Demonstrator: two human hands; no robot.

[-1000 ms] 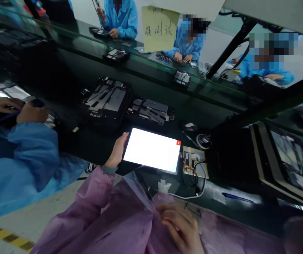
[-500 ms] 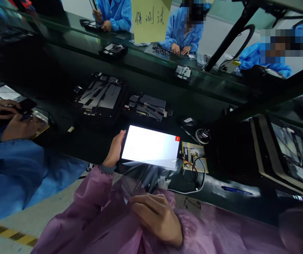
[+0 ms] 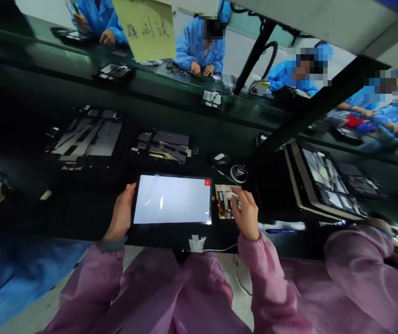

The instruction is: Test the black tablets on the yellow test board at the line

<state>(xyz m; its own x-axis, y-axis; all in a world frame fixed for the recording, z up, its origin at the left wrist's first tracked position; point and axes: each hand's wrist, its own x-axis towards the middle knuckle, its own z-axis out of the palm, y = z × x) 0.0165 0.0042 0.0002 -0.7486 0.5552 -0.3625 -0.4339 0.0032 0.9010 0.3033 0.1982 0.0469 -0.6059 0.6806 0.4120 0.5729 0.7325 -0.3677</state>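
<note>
A tablet screen, lit white with a small red square in its upper right corner, lies in front of me. At its left edge my left hand grips the side, its thumb near the upper left corner. My right hand is to the right of the screen, over a yellow-edged circuit board with wires. Its thumb and fingers are bent and apart, with nothing visible between them. Part of the board is hidden beneath that hand. Below the screen, crumpled pale tape sits at the bench edge.
Opened tablet parts and a smaller assembly lie behind the screen. A coiled cable is near the board. Stacked trays with panels and a blue pen are at right. Co-workers in blue sit across the glass shelf.
My right hand has moved up from my lap to the circuit board, and the clear film it held no longer shows. The view has shifted right; my left hand still grips the screen.
</note>
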